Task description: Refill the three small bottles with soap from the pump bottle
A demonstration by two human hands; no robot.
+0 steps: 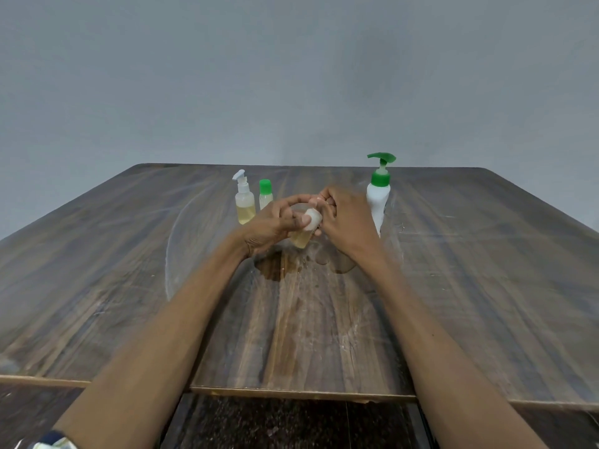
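A small clear bottle (302, 238) with yellowish soap and a white cap (311, 218) is held tilted above the middle of the wooden table (470, 270). My left hand (275, 222) grips its body. My right hand (346, 218) has its fingers curled at the cap end. Behind my left hand stand a small pump bottle with a white pump (244, 202) and a tiny bottle with a green cap (265, 192), both holding yellowish soap. The large white pump bottle with a green pump (378, 192) stands upright just right of my right hand.
Wet patches of spilled liquid (337, 264) lie on the table under my hands, with pale smear marks around them. The table's near edge (291, 392) runs below my forearms. A grey wall stands behind the table.
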